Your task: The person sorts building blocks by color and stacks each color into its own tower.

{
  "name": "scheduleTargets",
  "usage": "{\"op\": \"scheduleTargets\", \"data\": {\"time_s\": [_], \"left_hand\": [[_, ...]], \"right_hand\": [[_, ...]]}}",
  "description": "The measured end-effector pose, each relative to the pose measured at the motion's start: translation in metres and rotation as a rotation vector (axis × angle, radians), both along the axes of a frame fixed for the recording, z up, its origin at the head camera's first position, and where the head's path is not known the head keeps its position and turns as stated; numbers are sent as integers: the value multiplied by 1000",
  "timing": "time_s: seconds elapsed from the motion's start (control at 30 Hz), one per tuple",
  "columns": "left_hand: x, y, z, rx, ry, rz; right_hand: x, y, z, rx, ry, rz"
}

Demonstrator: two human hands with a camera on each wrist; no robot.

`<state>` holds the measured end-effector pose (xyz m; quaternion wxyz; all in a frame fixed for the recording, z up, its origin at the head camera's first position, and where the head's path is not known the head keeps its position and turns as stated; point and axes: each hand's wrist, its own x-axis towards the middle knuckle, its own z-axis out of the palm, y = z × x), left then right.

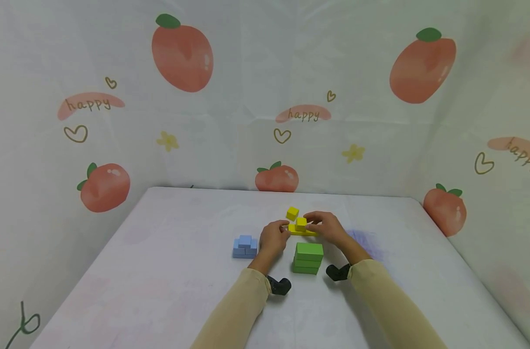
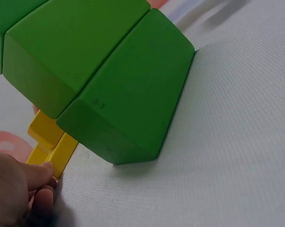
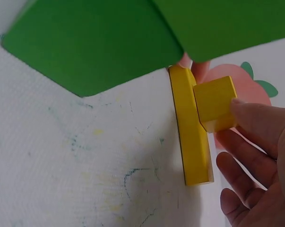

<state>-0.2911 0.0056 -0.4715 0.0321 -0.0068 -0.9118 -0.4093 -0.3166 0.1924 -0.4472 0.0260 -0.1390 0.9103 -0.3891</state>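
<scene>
A long flat yellow block (image 1: 304, 233) lies on the table between the hands, behind the green stack. My right hand (image 1: 329, 228) pinches a yellow cube (image 3: 215, 104) between thumb and index finger, against the long block's upper side; its other fingers are loosely bent. At the long block's left end, my left hand (image 1: 274, 238) grips with thumb and curled fingertips, partly hidden in the left wrist view. Another yellow cube (image 1: 293, 214) stands just behind, tilted to the view.
Nearer the person stands a stack of green blocks (image 1: 308, 258), between the forearms. Left of the left hand is a small pile of light blue blocks (image 1: 245, 246). A printed cloth (image 1: 230, 121) hangs behind the white table (image 1: 182, 291).
</scene>
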Motion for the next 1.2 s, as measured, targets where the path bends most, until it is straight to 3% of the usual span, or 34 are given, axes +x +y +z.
{"op": "scheduleTargets", "data": {"time_s": [0.63,1.07,1.2], "left_hand": [[-2,0,0,25,-35,0],[-1,1,-3,48,-42,-2],[-2,1,-3,38,-30,-5]], "right_hand": [[-3,0,1,-1,2,40],[-9,0,5,-91,1,9],[-13,-2,7,-93,-19,40]]}}
